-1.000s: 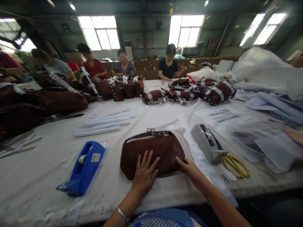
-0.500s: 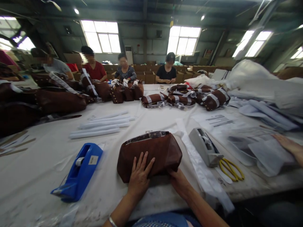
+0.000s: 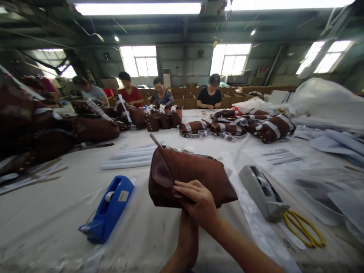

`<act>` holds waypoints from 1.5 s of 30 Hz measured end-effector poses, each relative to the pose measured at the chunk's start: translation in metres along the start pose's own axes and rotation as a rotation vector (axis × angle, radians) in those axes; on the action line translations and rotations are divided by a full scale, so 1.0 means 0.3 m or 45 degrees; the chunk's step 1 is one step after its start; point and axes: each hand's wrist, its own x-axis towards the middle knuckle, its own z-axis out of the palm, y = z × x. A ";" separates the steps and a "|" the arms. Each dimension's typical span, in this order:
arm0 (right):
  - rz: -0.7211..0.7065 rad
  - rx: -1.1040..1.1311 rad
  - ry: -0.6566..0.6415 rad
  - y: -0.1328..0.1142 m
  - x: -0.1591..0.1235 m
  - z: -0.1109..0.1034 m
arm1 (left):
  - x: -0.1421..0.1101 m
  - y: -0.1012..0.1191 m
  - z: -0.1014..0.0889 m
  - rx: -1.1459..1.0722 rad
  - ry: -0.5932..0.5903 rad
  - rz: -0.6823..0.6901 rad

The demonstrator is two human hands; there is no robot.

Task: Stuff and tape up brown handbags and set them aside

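A brown leather bag (image 3: 193,170) is held up off the white table (image 3: 57,212), tilted, with a strap end sticking up at its top left. My right hand (image 3: 199,201) is closed on the bag's lower edge, fingers curled over the front. My left forearm (image 3: 187,235) rises straight up behind the right hand. Its hand is hidden under the bag, so I cannot see its fingers.
A blue tape dispenser (image 3: 109,208) lies left of the bag, a grey one (image 3: 263,191) right, with yellow scissors (image 3: 304,227) beside it. White strips (image 3: 127,159) lie behind. More brown bags (image 3: 227,127) fill the far side, where several people sit. White cloth (image 3: 327,102) piles up right.
The bag was lying flat under both my hands; it has been lifted off the table and tipped up. My left hand went underneath, my right hand took hold of the lower edge.
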 end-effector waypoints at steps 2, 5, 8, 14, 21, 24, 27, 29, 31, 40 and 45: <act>-0.020 -0.090 -0.114 0.079 -0.053 0.072 | -0.007 -0.031 -0.007 -0.029 -0.024 -0.103; 0.057 -0.090 -0.246 0.195 -0.175 0.157 | -0.026 -0.070 -0.065 0.120 -0.047 -0.232; 0.068 -0.043 -0.279 0.256 -0.276 0.196 | -0.070 -0.059 -0.156 0.297 -0.150 -0.387; -0.106 -0.088 -0.208 0.274 -0.322 0.220 | -0.076 0.183 -0.278 1.266 -0.185 0.424; -0.234 -0.226 -0.689 0.233 -0.267 0.055 | 0.103 0.229 -0.389 2.260 -0.709 1.334; -0.201 -0.527 -0.798 0.254 -0.280 -0.095 | 0.118 0.174 -0.448 2.259 -0.627 1.471; -0.075 -0.877 -0.718 0.303 -0.346 -0.182 | 0.096 0.135 -0.468 2.283 -0.599 1.485; -0.027 -0.985 -0.683 0.330 -0.399 -0.190 | 0.070 0.123 -0.457 2.348 -0.598 1.427; 0.001 -0.998 -0.690 0.341 -0.436 -0.176 | 0.044 0.126 -0.428 2.405 -0.599 1.344; -0.053 -0.990 -0.650 0.345 -0.453 -0.162 | 0.123 0.194 -0.187 2.266 -0.342 1.312; -0.122 -0.941 -0.646 0.306 -0.407 -0.194 | 0.169 0.102 -0.235 2.457 -0.349 1.360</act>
